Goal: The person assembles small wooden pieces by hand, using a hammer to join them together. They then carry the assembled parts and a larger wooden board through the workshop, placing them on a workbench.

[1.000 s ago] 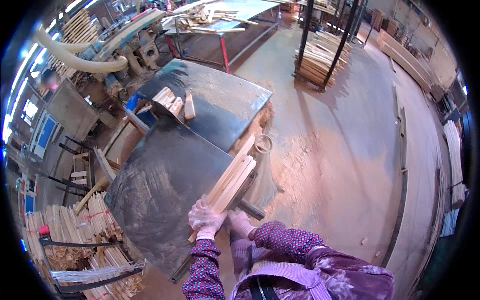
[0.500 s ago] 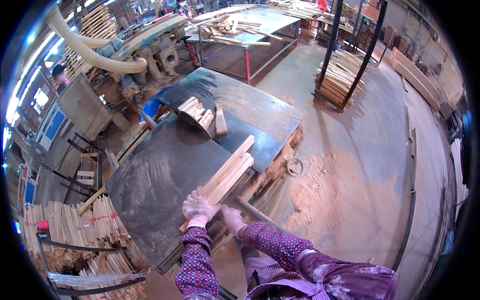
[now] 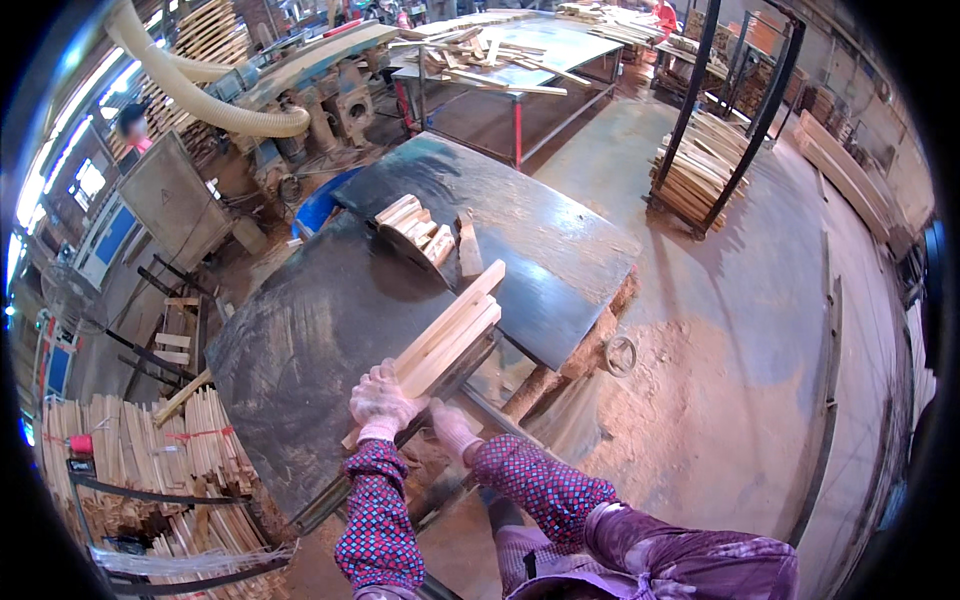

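A bundle of long pale wooden strips [image 3: 450, 325] lies on the dark metal saw table [image 3: 310, 340], pointing away from me toward a small pile of cut wood blocks [image 3: 420, 225]. My gloved left hand [image 3: 378, 400] rests on the near end of the bundle and grips it. My gloved right hand [image 3: 450, 428] is at the table's near edge, beside and under the same end; whether it holds the strips is hard to tell. Both forearms wear patterned red-and-blue sleeves.
Bundled wood strips [image 3: 150, 460] are stacked low at my left. A flexible dust hose [image 3: 210, 100] and machines stand beyond the table. A metal workbench [image 3: 520, 60] with scrap wood is at the back. A rack of strips [image 3: 700, 170] stands right. Sawdust [image 3: 670, 400] covers the floor.
The view has shifted, so the table and bundle sit more toward the centre. My hands have kept hold of the near end of the strips, which have moved slightly forward along the table.
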Available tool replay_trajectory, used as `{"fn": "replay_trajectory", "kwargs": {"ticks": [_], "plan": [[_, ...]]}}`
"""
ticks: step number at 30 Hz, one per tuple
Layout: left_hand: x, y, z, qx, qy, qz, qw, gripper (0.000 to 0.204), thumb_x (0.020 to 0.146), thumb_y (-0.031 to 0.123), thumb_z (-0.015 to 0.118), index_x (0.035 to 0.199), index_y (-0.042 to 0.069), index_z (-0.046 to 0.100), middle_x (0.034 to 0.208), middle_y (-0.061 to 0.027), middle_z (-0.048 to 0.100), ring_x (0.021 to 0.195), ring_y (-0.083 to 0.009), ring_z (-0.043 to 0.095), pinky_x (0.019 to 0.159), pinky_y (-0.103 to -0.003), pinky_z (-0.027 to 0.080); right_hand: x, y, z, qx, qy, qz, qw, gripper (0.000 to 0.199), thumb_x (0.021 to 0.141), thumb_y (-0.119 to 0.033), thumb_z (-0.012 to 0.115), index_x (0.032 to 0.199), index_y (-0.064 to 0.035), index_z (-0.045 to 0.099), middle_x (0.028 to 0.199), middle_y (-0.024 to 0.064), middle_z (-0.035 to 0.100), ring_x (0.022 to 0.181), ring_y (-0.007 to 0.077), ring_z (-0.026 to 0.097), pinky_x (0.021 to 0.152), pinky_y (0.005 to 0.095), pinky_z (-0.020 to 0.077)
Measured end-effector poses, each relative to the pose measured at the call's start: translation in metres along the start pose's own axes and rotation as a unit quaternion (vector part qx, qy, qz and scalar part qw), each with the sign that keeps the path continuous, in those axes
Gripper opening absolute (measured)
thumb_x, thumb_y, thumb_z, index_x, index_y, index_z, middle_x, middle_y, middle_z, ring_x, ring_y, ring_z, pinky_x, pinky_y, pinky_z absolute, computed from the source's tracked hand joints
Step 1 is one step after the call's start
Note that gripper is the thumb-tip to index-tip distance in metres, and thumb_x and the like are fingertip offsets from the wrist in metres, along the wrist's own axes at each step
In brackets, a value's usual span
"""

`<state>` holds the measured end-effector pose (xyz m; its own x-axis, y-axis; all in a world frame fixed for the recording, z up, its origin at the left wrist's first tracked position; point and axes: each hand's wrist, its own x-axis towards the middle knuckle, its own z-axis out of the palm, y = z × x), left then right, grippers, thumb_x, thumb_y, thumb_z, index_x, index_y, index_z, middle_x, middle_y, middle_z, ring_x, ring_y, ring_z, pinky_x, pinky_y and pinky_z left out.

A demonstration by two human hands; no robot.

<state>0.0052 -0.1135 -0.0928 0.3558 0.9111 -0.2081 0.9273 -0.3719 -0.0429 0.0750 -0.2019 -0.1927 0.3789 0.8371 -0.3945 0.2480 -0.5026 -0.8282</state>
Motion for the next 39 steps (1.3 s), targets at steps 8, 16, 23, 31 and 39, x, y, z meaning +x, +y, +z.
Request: {"fn": "replay_trajectory", "kwargs": {"ticks": [8,16,23,31,39], "plan": [[0.045,-0.019,0.005,0.005,0.030,0.016,0.999,0.088,0.065,0.060,0.078,0.134,0.015,0.048,0.128,-0.0099,0.059,0.119,-0.0269,0.058,0.098,-0.041,0.048,0.059,0.006,0.028,0.157,-0.019,-0.003,0.987,0.057,0.099,-0.046,0.043,0.105,0.0072,0.063,0.093,0.0188,0.069,0.075,0.0302,0.070,0.064,0.0423,0.0592],[0.090,-0.049,-0.006,0.007,0.004,-0.001,1.000,0.095,0.065,0.061,0.078,0.140,0.013,0.044,0.132,-0.0098,0.056,0.122,-0.0262,0.054,0.102,-0.039,0.045,0.054,-0.087,-0.004,-0.034,-0.048,-0.030,0.998,0.047,0.101,-0.038,0.035,0.110,0.0002,0.060,0.104,0.0293,0.065,0.102,0.0426,0.064,0.088,0.0502,0.0499],[0.128,-0.066,-0.014,0.010,0.001,0.003,1.000,0.101,0.066,0.062,0.077,0.146,0.012,0.040,0.137,-0.0092,0.053,0.125,-0.0257,0.053,0.103,-0.040,0.045,0.133,-0.051,0.046,-0.074,0.000,-0.109,0.991,0.060,0.097,-0.049,0.043,0.108,0.0061,0.062,0.109,0.0317,0.064,0.104,0.0426,0.064,0.088,0.0486,0.0513],[0.163,-0.091,-0.020,0.000,0.022,-0.005,1.000,0.099,0.065,0.058,0.079,0.145,0.013,0.041,0.136,-0.0100,0.054,0.125,-0.0268,0.054,0.102,-0.041,0.047,0.156,-0.093,0.057,0.167,-0.010,0.075,0.983,0.076,0.095,-0.056,0.041,0.134,0.0087,0.050,0.126,0.0314,0.059,0.127,0.0416,0.051,0.106,0.0418,0.0395],[0.121,-0.067,-0.006,-0.017,0.027,0.018,0.999,0.099,0.063,0.059,0.079,0.143,0.011,0.043,0.135,-0.0106,0.053,0.124,-0.0280,0.053,0.103,-0.042,0.045,0.116,-0.060,0.032,0.094,-0.055,0.070,0.992,0.080,0.095,-0.061,0.036,0.123,0.0108,0.058,0.120,0.0333,0.061,0.118,0.0432,0.057,0.102,0.0439,0.0411]]}}
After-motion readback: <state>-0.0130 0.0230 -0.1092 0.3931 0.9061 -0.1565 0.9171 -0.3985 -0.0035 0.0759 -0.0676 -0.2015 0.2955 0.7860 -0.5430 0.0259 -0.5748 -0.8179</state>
